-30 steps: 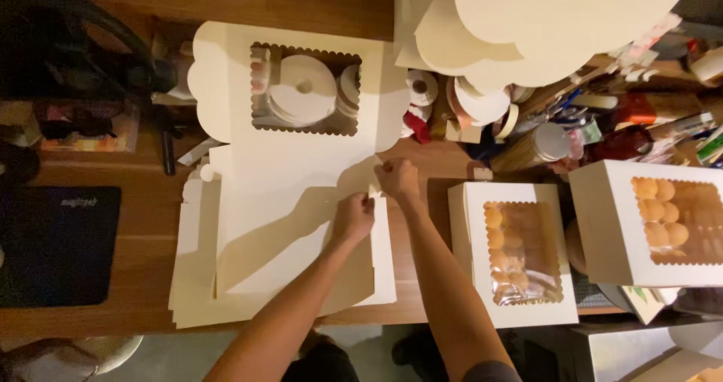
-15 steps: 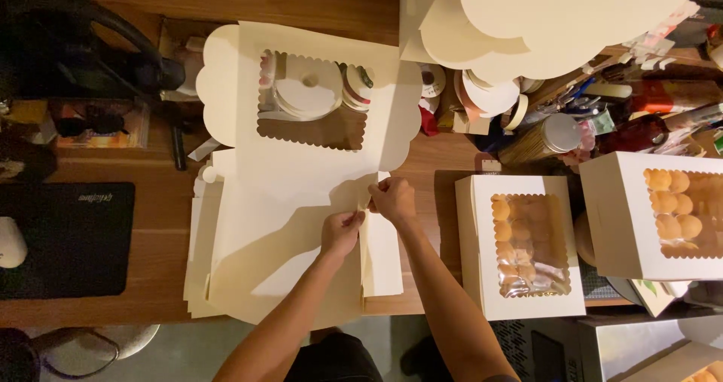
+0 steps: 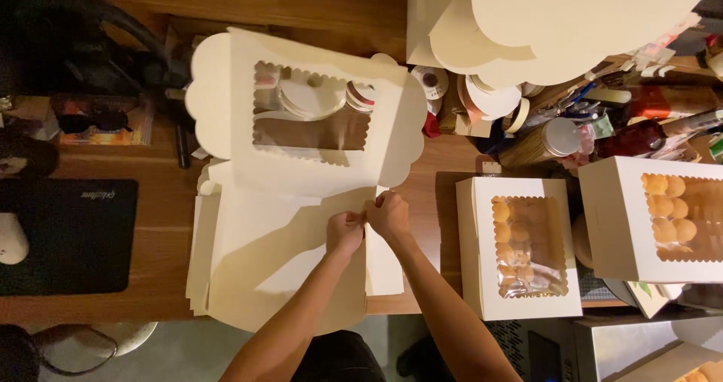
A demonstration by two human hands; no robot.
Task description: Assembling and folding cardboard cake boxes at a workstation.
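A flat cream cardboard box blank (image 3: 279, 239) lies on the wooden table (image 3: 158, 179), its windowed lid panel (image 3: 309, 118) with scalloped edges raised at the far side. My left hand (image 3: 343, 231) and my right hand (image 3: 388, 215) meet at the blank's right edge, both pinching a side flap (image 3: 380, 261) near the fold. Under the blank sits a stack of more flat blanks (image 3: 199, 261).
Two closed white window boxes of round pastries (image 3: 520, 246) (image 3: 655, 220) stand to the right. Tape rolls (image 3: 433, 81), a jar (image 3: 553, 137) and clutter lie beyond, under more cream blanks (image 3: 557, 21). A black mat (image 3: 68, 235) is at left.
The windowed lid panel has lifted and swung nearer me. Both hands have drawn together at the right flap of the blank.
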